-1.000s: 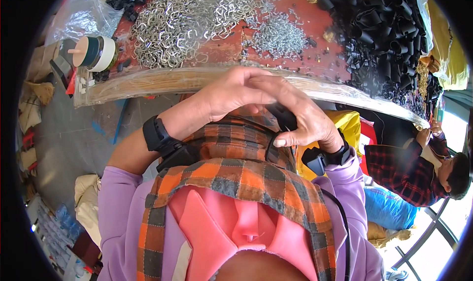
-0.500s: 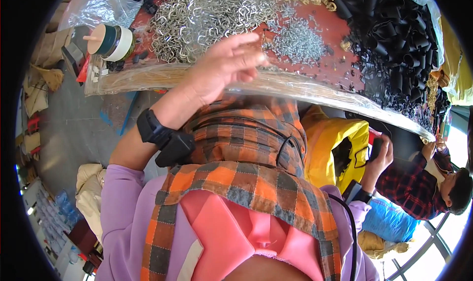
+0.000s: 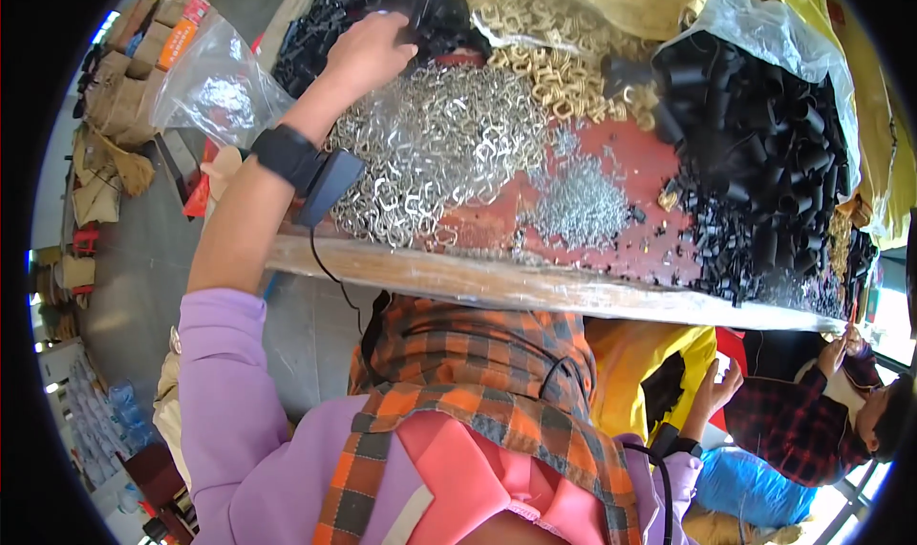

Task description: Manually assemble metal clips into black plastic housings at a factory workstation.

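The small black parts (image 3: pixel 320 43) lie in a loose heap on the far left of the red tabletop (image 3: pixel 501 228), and your left hand (image 3: pixel 373 53) is above this heap with bent fingers; whether it grasps a piece, I cannot tell. Your right hand (image 3: pixel 714 392) is beside the yellow sack (image 3: pixel 621 354), fingers curled, and I cannot tell what it holds.

As I judge, the parts are divided by kind, but I see no joined pieces. Nearest to the black heap are the silver metal hooks (image 3: pixel 430 163), then the gold-coloured rings (image 3: pixel 549 77), the tiny silvery fasteners (image 3: pixel 583 206) and the black tube pieces (image 3: pixel 745 153).

The yellow sack gapes open, dark inside, its content unclear. Left of the heaps is a clear plastic bag (image 3: pixel 224 86); I cannot say if it is filled.
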`<state>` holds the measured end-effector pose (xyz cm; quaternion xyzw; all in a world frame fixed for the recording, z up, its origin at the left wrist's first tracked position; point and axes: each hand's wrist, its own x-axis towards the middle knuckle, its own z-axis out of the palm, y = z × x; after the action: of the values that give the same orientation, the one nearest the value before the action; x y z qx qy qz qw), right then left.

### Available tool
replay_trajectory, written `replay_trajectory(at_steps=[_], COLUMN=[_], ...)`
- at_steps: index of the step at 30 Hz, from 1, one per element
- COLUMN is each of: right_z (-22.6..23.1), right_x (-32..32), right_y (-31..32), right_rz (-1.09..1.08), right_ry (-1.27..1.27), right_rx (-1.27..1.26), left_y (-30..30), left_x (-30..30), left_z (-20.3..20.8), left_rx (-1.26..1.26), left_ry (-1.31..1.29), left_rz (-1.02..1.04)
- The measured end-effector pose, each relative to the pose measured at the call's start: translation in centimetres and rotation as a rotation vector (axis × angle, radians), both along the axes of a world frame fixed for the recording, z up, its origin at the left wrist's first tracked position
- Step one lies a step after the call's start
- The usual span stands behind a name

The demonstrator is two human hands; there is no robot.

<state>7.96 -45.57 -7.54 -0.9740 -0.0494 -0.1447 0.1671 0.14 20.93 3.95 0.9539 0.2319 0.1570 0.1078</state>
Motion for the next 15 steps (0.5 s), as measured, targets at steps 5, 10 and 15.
replay_trajectory(at_steps=[5, 10, 15], right_z=[1.6, 3.6, 5.8], right_x=[1.0, 1.6, 2.6], right_y=[3.6, 6.2, 12.6], right_rz=[0.068, 0.108, 0.346], right_ry=[0.010, -0.026, -0.126], right_rx=[0.024, 0.068, 0.304], left_y=[3.1, 4.7, 7.1], left_x=[3.4, 3.9, 1.3], left_z=[-1.8, -2.7, -3.1], left_rx=[0.101, 0.030, 0.122], left_ry=[0.494, 0.500, 0.102], left_rz=[-0.063, -0.113, -0.210])
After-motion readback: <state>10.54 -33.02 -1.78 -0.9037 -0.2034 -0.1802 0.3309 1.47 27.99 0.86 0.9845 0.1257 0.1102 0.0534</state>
